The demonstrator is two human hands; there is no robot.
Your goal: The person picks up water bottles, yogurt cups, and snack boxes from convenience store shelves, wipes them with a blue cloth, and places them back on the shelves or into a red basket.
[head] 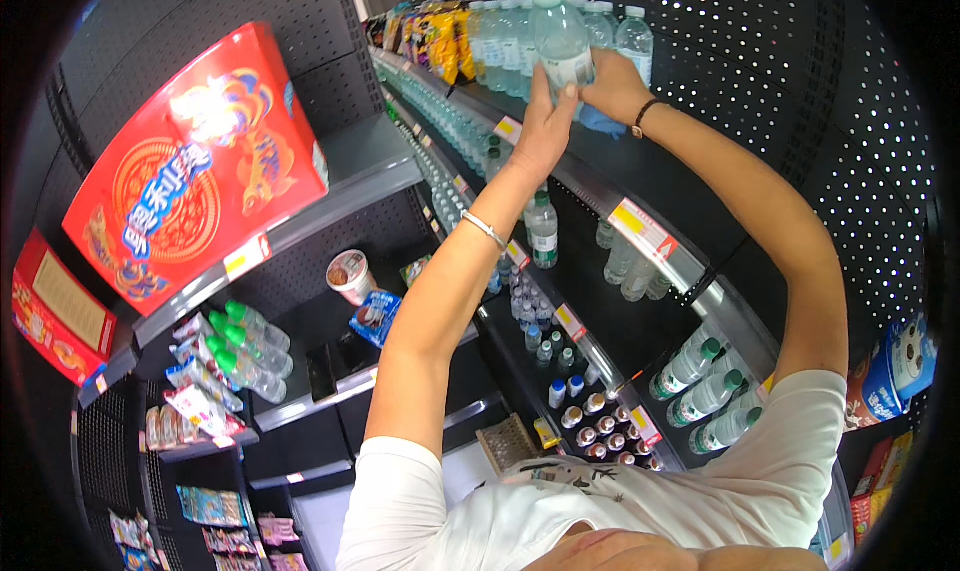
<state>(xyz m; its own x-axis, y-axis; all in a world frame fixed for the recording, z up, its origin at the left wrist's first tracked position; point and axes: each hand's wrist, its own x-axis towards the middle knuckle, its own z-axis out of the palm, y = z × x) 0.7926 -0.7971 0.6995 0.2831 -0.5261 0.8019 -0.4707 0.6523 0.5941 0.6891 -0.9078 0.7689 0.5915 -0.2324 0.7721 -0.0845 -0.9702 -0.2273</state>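
A large clear plastic water bottle (pixel 562 35) with a pale cap is held upright above the front of the top shelf. My left hand (pixel 545 125), with a silver bracelet at the wrist, grips its lower part from the left. Around its right side curls my right hand (pixel 616 91), with a dark band at the wrist. Just below the hands a blue cloth (pixel 602 123) lies on the shelf. Behind the held bottle stand rows of similar bottles (pixel 634 42), beside yellow snack bags (pixel 448 42).
A big red Oreo box (pixel 202 166) stands on the left shelf. Lower shelves hold green-capped bottles (pixel 544 233), small brown-capped bottles (pixel 595 404) and a paper tub (pixel 350 275). The top shelf's metal edge (pixel 577 170) runs diagonally below my hands. A perforated back panel (pixel 750 68) rises behind.
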